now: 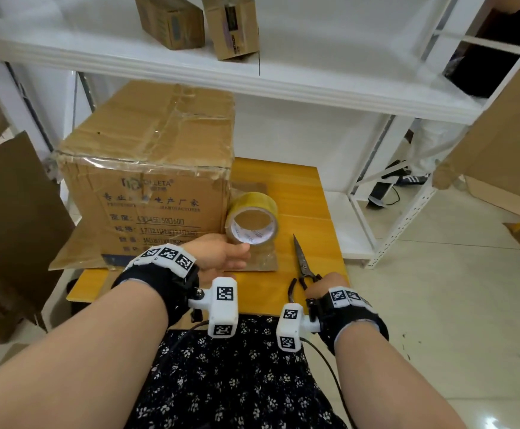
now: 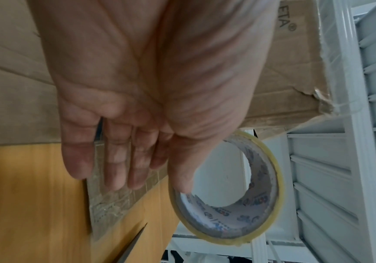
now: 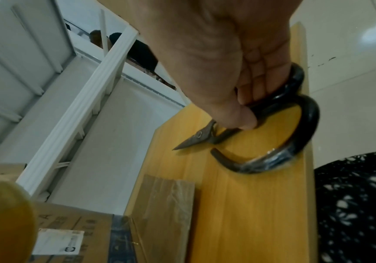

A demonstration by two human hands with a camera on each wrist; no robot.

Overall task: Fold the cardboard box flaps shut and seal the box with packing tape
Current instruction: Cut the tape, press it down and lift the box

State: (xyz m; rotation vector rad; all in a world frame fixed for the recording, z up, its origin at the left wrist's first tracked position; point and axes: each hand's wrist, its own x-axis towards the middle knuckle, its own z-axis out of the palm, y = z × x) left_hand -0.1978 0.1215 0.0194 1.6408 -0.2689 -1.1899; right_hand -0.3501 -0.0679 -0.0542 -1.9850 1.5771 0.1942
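The cardboard box (image 1: 147,168) at centre left of the head view is made of matt brown corrugated board, creased and overlaid with glossy clear tape strips (wrinkled along the top edges). The tape roll (image 1: 252,218) is seen as glossy yellowish film wound on a printed paper core. The scissors (image 1: 303,261) at lower right show dull, dark metal blades and glossy black loop handles. The table (image 1: 299,193) presents smooth yellow wood-look laminate. The shelving (image 1: 314,88) appears as white painted metal. The floor tiles (image 1: 469,305) are glossy.
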